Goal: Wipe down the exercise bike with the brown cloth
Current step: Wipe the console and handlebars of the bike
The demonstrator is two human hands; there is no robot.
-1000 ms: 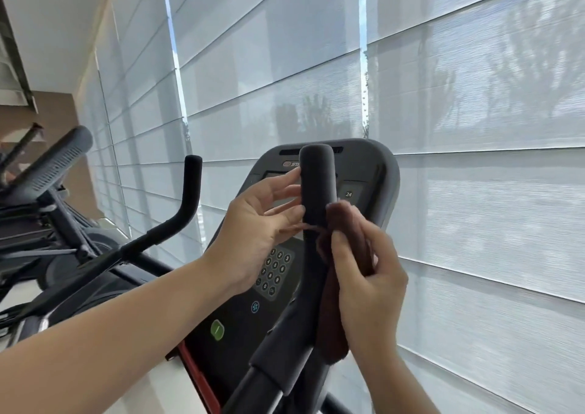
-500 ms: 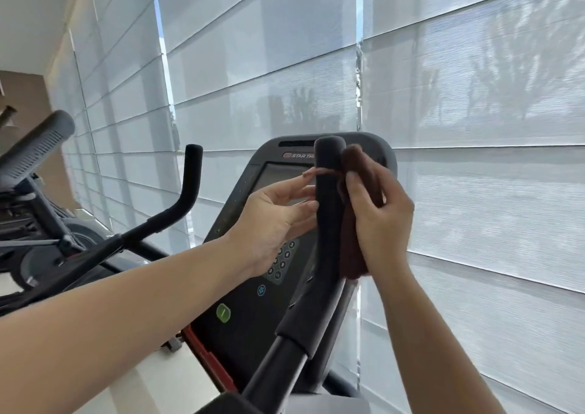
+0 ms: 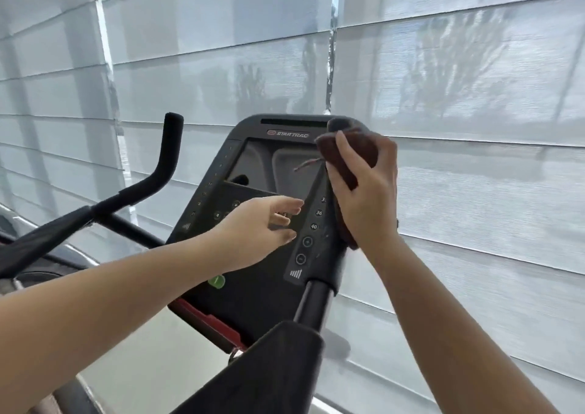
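While the brown fabric cloth (image 3: 356, 155) is clenched by the right hand (image 3: 370, 201) around the top of the black upright handlebar (image 3: 316, 296), handlebar wiping is judged under way; the left hand (image 3: 261, 231) is held open, empty, before the dark console (image 3: 253, 299). A downward stroke is needed next.

The brown cloth (image 3: 364, 154) sat bunched over the top of the bike's (image 3: 253, 306) right handlebar (image 3: 315, 302), a loose thread trailing across the dark, tilted console (image 3: 285, 135).
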